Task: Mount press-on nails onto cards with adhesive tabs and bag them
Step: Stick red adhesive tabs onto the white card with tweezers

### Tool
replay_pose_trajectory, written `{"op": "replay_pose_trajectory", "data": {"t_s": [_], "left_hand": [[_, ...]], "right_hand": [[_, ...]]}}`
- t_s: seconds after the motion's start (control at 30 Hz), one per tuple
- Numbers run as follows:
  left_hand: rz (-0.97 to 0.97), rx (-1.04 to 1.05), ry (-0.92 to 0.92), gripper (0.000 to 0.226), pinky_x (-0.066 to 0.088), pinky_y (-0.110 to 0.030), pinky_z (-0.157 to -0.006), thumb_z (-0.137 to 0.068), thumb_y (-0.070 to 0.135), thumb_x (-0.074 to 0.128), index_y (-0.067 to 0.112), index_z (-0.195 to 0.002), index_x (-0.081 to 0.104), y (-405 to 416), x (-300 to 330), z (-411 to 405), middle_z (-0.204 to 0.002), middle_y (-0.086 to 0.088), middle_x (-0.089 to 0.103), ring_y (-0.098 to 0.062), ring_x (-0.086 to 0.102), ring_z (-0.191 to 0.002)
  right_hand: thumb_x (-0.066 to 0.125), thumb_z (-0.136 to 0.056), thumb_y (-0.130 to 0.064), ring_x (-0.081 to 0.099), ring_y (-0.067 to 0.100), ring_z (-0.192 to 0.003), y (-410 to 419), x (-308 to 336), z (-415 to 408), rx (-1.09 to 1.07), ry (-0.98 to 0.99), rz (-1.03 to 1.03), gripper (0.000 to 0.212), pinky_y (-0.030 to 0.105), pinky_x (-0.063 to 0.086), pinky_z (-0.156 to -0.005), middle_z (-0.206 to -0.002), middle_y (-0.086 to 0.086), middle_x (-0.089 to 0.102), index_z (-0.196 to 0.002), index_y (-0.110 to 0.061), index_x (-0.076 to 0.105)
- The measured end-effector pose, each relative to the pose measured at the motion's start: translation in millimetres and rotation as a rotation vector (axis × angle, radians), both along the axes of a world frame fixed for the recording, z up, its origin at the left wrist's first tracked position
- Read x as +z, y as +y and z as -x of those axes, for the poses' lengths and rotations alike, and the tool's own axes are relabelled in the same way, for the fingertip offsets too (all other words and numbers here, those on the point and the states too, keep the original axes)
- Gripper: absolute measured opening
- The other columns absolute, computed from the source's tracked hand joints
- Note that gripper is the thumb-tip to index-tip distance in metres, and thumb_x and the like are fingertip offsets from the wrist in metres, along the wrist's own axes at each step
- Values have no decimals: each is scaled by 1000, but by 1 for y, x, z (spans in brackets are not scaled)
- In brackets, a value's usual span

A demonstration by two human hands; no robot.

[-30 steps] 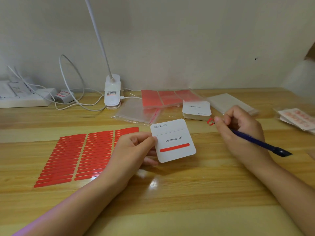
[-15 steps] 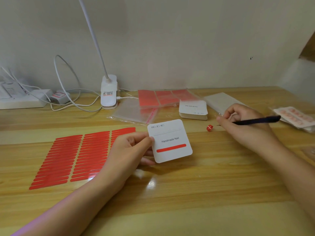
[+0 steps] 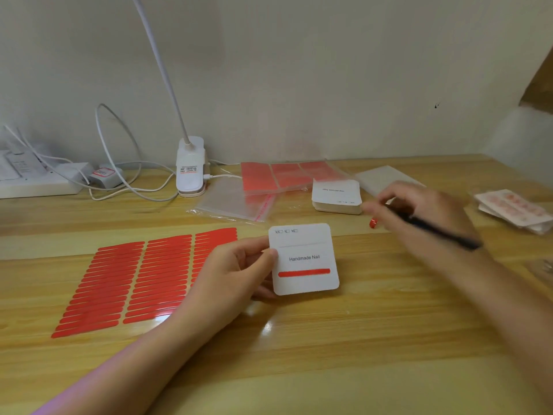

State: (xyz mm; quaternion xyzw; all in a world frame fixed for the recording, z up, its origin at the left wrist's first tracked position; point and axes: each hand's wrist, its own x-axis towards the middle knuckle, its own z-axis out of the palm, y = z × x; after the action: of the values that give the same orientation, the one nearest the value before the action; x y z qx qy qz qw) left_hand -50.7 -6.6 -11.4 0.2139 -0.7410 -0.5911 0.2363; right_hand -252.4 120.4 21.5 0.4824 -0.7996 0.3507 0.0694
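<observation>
Left hand holds a card above the surface; right hand, blurred, carries a pen.

The left hand [image 3: 236, 271] pinches the left edge of a white card [image 3: 303, 259] printed "Handmade Nail", with a red tab [image 3: 303, 272] stuck across its lower part. The right hand [image 3: 419, 211] is curled round a dark pen [image 3: 443, 232], and a small red bit [image 3: 372, 223] lies on the surface [image 3: 329, 339] just below its fingertips. Left of the card lies a sheet of red tabs [image 3: 131, 283]. Behind are clear bags [image 3: 236, 202], a card stack [image 3: 336, 196], and, at far right, filled nail cards [image 3: 514, 209]. A lamp base [image 3: 191, 166] stands by the wall.
</observation>
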Motion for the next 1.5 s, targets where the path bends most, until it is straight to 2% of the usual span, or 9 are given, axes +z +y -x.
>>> {"op": "replay_pose_trajectory", "data": {"t_s": [0.13,0.33,0.47,0.63,0.73,1.0,1.17,1.3,1.5], "left_hand": [[129,-4,-25,38,56,-22,-58,-92,8,50,45,-102,53,1,1,1,-81,8,74,-15,70,-73],[437,43,-78,31,45,-7,-62,-89,13,57,38,-107,50,0,2,0,-75,25,69,6,65,-69],[547,84,-127,45,39,-5,-63,-88,15,59,20,-131,48,-2,-2,0,-67,14,64,7,57,-68],[641,84,-156,56,37,-6,-66,-89,18,57,22,-141,36,-3,-4,-1,-71,18,57,10,51,-77],[647,72,-198,60,37,-8,-66,-91,20,55,24,-144,28,-5,-5,-1,-74,18,56,13,49,-76],[658,38,-310,58,38,-7,-64,-93,24,50,26,-145,25,-5,-4,1,-72,19,55,15,49,-71],[695,19,-349,57,35,-15,-66,-92,24,50,25,-145,27,-3,-3,3,-71,19,50,-1,46,-74],[750,4,-341,55,34,-22,-69,-93,26,48,29,-144,27,-2,-2,1,-75,18,47,-5,43,-79],[793,-90,-251,48,32,-7,-61,-93,28,47,35,-139,34,-5,9,-20,-74,26,48,13,45,-71]], "right_hand": [[72,-75,-27,58,11,-58,-3,-21,-11,171,278,-31,18,30,54,-57,-67,-1,64,-81,-10,66],[73,-71,6,65,20,-77,-4,-30,-13,268,283,-68,24,36,55,-64,-83,2,70,-90,-8,69],[69,-76,3,64,19,-85,-3,-31,-13,273,275,-125,25,32,53,-66,-91,0,70,-95,-11,70],[71,-72,4,63,20,-75,-2,-30,-14,302,347,-157,23,27,47,-53,-85,0,65,-89,-11,71],[72,-73,4,62,20,-76,-3,-31,-14,308,360,-185,22,25,44,-55,-81,0,65,-90,-9,72],[66,-81,-2,60,17,-83,0,-33,-13,289,355,-263,26,13,28,-58,-88,-1,65,-104,-13,71],[56,-87,-9,48,2,-87,3,-33,-12,250,210,-231,31,12,34,-64,-95,-17,55,-115,-21,66],[53,-87,-13,48,-7,-89,5,-34,-11,235,85,-194,28,7,36,-70,-88,-27,50,-109,-22,69],[63,-83,-12,49,-5,-94,5,-40,-4,218,44,-135,23,10,39,-71,-89,-23,56,-99,-26,71]]}}
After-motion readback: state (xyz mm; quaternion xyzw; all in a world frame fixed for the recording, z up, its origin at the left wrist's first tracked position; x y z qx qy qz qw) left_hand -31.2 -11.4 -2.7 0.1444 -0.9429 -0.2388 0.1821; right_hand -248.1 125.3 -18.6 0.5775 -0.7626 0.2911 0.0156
